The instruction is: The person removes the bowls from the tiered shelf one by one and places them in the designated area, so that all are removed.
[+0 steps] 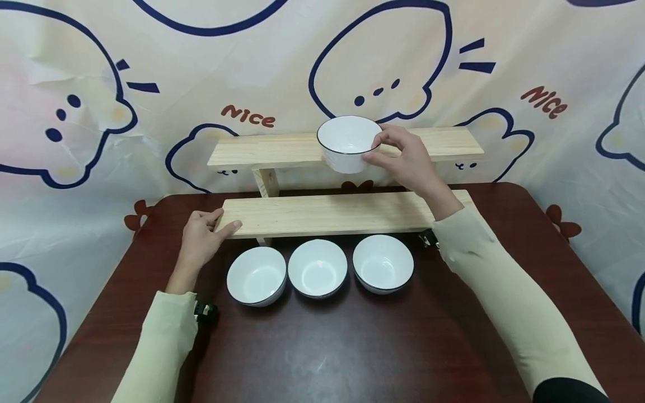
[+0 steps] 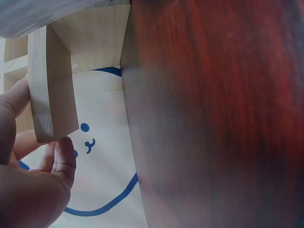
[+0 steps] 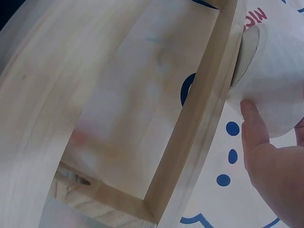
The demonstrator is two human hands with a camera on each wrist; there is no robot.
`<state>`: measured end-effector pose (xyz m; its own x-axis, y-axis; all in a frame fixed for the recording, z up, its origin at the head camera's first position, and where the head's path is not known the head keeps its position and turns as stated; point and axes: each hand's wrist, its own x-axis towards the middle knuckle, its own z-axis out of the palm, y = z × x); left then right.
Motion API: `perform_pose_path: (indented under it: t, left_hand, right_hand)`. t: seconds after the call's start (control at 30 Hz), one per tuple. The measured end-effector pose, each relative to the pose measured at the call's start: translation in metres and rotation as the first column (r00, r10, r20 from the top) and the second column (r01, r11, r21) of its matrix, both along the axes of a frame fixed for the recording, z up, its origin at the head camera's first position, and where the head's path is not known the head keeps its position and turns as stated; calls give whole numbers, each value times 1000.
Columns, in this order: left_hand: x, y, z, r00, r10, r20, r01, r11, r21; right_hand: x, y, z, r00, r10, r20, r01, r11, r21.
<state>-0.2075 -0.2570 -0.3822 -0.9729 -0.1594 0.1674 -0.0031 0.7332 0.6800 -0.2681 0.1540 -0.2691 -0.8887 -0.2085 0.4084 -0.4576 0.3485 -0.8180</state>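
Note:
A white bowl with a dark rim (image 1: 346, 159) is upright at the front of the upper wooden shelf (image 1: 272, 150). My right hand (image 1: 405, 159) pinches its right side, thumb outside and fingers at the rim. The right wrist view shows the bowl's foot (image 3: 247, 52) close by the board; I cannot tell whether they touch. My left hand (image 1: 201, 238) grips the left end of the lower shelf (image 1: 327, 215), thumb on top. In the left wrist view, fingers (image 2: 64, 159) curl at the board's end (image 2: 47, 90).
Three similar bowls stand in a row before the lower shelf: a left one (image 1: 257, 275), a middle one (image 1: 317, 268) and a right one (image 1: 383, 264). All are on the dark wooden table (image 1: 322, 358). A cartoon-printed cloth (image 1: 282, 73) hangs behind the rack.

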Motion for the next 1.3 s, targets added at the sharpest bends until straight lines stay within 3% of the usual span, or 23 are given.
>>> perform_pose_path:
  t: [0.43,0.8,1.1,1.3]
  left_hand:
    - [1,1,-1,1000,-2,-7,2,1000,-3]
    - [1,0,-2,1000,0,-20,0,1000,-2]
    - [1,1,0,1000,9,7,-9,1000,5]
    - [1,1,1,1000,13,11,-13,1000,9]
  right_hand:
    - [13,14,-4,998,-20,-57,23,998,55]
    - [26,25,-14,998,-24,-50,22,999,-33]
    - [44,30,-18,988,-68,-135,73,997,29]
    - [52,35,-21,987,-57,-149,59,998,8]
